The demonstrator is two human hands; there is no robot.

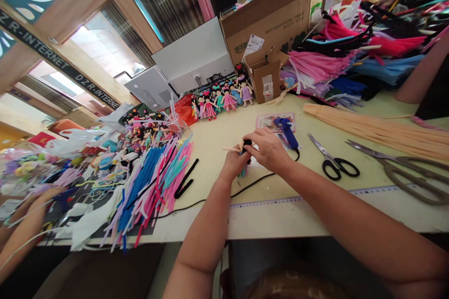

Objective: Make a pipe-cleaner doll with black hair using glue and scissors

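Note:
Over the pale yellow table [217,187] my left hand [234,163] grips a small pipe-cleaner doll [244,148], with a tan arm sticking out to the left and teal strands hanging below. My right hand [269,148] pinches the doll's black top from the right. Both hands touch each other around the doll, which they mostly hide.
A blue glue gun [287,131] lies just behind my hands, black scissors [333,161] and large grey shears [407,173] to the right. Coloured pipe cleaners [150,182] lie left, tan ones [379,128] right. Finished dolls [220,99] and cardboard boxes [270,23] stand behind. Another person's hand [38,201] works at far left.

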